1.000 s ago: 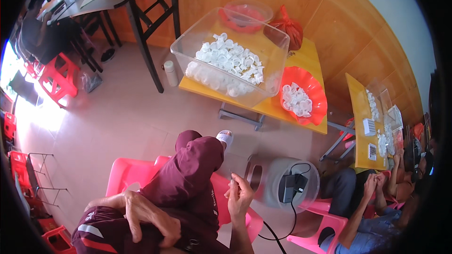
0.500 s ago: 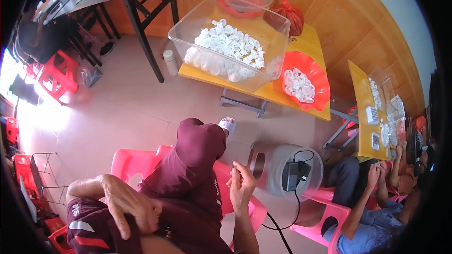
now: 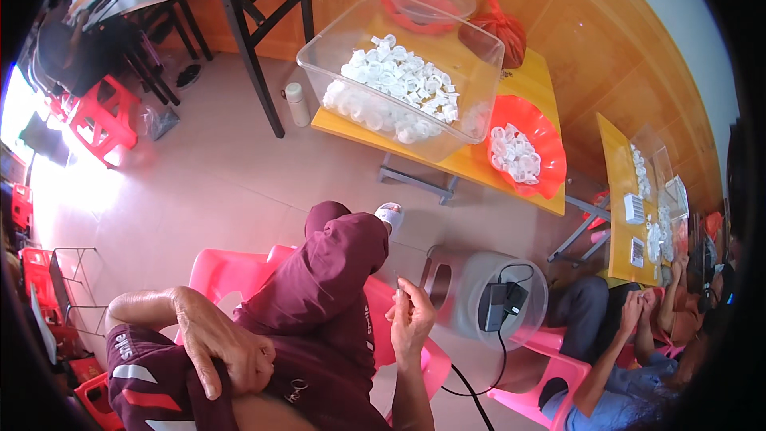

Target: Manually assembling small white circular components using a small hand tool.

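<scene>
"Leftward, away from the knees (image 3: pixel 355 246), the left hand (image 3: pixel 223 347) had moved."
"Room?"
"Tiled floor (image 3: pixel 255 179) stretched toward the yellow wooden desk's (image 3: pixel 531 80) edge."
"Writing?"
"White lettering (image 3: pixel 122 345) marked the maroon fabric clothing (image 3: pixel 295 303) beneath its loosely curled fingers (image 3: pixel 257 363)."
"Right hand (image 3: pixel 412 323)?"
"Half-open, raised. Whether either gripped anything, I couldn't tell. White plastic rings (image 3: pixel 395 76) lay well ahead, in a clear plastic box (image 3: pixel 480 72)."

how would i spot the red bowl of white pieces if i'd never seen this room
Find the yellow table at upper centre. Near its right end, just right of the big clear bin, sits the red bowl. Its wavy rim sets it apart from the straight-sided bin.
</scene>
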A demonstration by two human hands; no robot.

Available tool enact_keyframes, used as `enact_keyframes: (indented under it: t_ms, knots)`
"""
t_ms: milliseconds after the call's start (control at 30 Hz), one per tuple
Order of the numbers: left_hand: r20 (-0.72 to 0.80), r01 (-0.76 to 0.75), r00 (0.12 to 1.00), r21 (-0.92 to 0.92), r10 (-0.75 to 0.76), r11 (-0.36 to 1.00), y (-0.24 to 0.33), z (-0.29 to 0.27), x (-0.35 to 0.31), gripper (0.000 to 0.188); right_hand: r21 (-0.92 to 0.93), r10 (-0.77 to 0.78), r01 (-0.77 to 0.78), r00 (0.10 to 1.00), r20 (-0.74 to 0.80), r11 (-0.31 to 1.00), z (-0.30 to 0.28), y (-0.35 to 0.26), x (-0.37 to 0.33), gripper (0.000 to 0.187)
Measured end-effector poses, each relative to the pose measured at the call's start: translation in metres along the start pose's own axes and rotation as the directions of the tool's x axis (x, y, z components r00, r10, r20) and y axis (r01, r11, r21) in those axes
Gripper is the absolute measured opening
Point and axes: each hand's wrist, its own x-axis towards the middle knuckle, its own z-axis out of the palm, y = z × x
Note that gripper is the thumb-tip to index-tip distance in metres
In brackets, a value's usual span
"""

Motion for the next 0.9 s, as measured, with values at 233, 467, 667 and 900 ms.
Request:
enact_keyframes:
  t_ms: [233, 467, 667, 900]
  knots:
    - [-0.258, 0.085, 0.964, 0.074, -0.063, 0.994, 0.005, 0.003, 0.018, 0.05, -0.018, 0.011, -0.011, 1.0, -0.005, 1.0, -0.001, -0.003, 0.001, 0.019]
    - [-0.14, -0.114, 0.985, -0.126, 0.096, 0.985, 0.027, -0.019, 0.014, 0.042, -0.002, -0.042, 0.042, 0.997, 0.058, 0.999, 0.004, -0.01, 0.003, 0.02]
    - [-0.396, -0.34, 0.808, 0.29, 0.436, 0.895, 0.089, -0.093, 0.036, 0.033, -0.049, 0.042, -0.041, 0.999, 0.017, 0.998, -0.002, -0.01, 0.004, 0.021]
    - [-0.883, 0.593, 0.174, 0.447, 0.435, 0.67, 0.092, -0.23, 0.004, 0.024, 0.003, 0.033, -0.033, 0.999, 0.009, 0.999, -0.002, -0.005, 0.002, 0.02]
